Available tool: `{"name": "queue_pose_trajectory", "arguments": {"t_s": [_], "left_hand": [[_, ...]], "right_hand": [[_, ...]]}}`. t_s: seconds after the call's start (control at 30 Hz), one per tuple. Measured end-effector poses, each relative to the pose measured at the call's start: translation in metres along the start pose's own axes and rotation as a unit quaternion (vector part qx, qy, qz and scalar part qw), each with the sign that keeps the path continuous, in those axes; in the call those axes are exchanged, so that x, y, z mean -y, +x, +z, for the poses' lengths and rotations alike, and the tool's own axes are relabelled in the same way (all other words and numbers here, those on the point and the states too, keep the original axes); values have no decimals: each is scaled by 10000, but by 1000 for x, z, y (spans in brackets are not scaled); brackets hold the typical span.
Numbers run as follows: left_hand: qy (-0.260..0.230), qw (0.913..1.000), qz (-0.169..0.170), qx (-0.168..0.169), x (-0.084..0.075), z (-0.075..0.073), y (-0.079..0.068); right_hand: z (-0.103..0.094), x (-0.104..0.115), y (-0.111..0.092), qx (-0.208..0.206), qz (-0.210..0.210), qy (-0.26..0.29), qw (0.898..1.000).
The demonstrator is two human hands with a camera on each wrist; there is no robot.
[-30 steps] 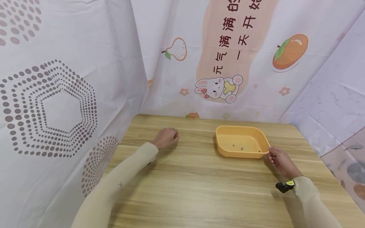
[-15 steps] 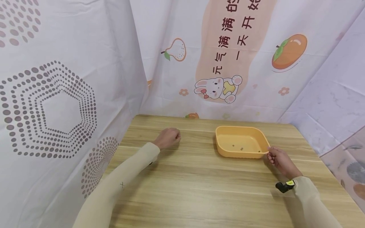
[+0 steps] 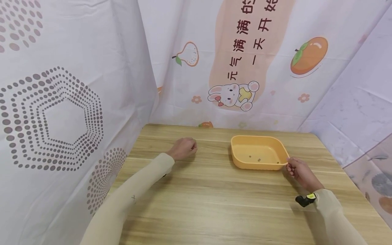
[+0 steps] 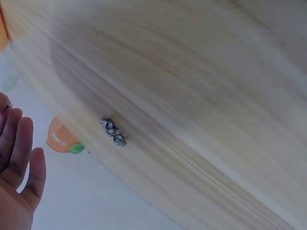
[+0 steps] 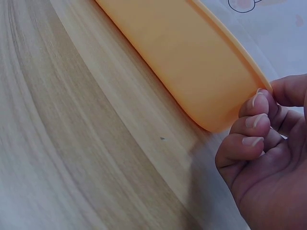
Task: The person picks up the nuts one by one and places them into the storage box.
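Observation:
My right hand pinches the near right corner of a yellow-orange plastic tray between thumb and fingertips. The tray rests on the wooden table, with three small dark bits on its floor. My left hand is over the table, left of the tray, its fingers curled. In the left wrist view, a small cluster of metal nuts lies on the wood beside the left hand. Whether its thumb and index finger hold anything I cannot tell, as they are mostly out of frame.
White printed cloth hangs along the back of the table, and more cloth hangs at the left. Another sheet borders the right side. A small dark speck shows on the wood near the tray.
My left hand has shifted slightly to the right, toward the tray. The right hand keeps its grip on the tray corner, and the tray stays in place.

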State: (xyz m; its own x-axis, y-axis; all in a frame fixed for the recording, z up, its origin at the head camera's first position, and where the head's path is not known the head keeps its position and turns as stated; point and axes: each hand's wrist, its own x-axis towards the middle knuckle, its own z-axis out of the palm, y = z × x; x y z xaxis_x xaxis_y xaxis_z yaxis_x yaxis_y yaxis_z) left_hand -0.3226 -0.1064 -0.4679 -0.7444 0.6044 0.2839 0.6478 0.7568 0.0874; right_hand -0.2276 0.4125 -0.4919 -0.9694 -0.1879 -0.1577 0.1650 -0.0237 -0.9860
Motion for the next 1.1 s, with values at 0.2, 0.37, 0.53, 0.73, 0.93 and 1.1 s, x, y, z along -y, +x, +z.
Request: {"name": "queue_pose_trajectory", "arguments": {"t_s": [0.2, 0.37, 0.53, 0.73, 0.93, 1.1], "left_hand": [[-179, 9998, 96, -68, -5, 0, 3], [-221, 9997, 120, -51, -9, 1, 7], [-213, 9997, 106, 16, -10, 3, 11], [-307, 9994, 182, -50, -13, 3, 14], [-182, 9992, 337, -141, -17, 2, 17], [-116, 9987, 429, -241, -21, 0, 20]], "right_hand": [[4, 5, -2, -18, 61, -2, 10000], [4, 4, -2, -41, 56, -28, 10000], [2, 2, 0, -32, 59, -25, 10000], [0, -1, 1, -73, 47, -91, 9999], [-1, -2, 1, -183, 125, -175, 9996], [5, 3, -2, -117, 120, -128, 9998]]}}
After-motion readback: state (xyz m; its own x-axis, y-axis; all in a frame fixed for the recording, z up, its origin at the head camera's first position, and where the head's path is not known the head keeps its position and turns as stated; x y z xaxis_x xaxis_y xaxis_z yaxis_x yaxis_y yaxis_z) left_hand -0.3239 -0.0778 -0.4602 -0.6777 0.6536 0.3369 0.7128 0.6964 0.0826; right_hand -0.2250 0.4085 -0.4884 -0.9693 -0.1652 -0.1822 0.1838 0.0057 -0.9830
